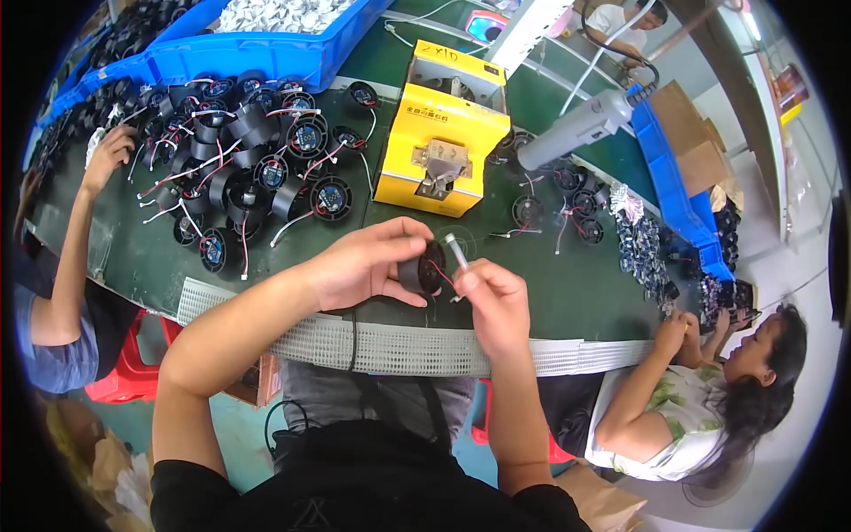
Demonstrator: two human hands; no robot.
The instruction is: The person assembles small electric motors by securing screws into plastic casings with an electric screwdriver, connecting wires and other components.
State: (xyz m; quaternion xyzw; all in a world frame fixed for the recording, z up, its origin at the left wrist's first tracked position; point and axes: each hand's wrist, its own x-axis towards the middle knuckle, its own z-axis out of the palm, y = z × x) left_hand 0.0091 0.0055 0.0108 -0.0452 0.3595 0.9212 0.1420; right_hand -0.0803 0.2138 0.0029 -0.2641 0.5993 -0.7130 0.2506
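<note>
Left hand (pixel 368 263) gripping a half-hidden black fan (pixel 424 269), right hand (pixel 490 297) pinching a slim silver tool (pixel 456 251), its tip seemingly obscured

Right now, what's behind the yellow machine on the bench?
Behind the yellow machine runs a green bench strip with a white cable, and a blue bin to its left. The bench directly behind it is hidden.

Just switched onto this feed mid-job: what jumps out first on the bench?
The bright yellow box-shaped machine stands out at the middle of the green bench, with a heap of small black fans with red and white wires spread to its left. Just in front of it, the left hand holds one black fan while the right hand pinches a thin silvery tool against it. Blue bins line the far edge.
</note>
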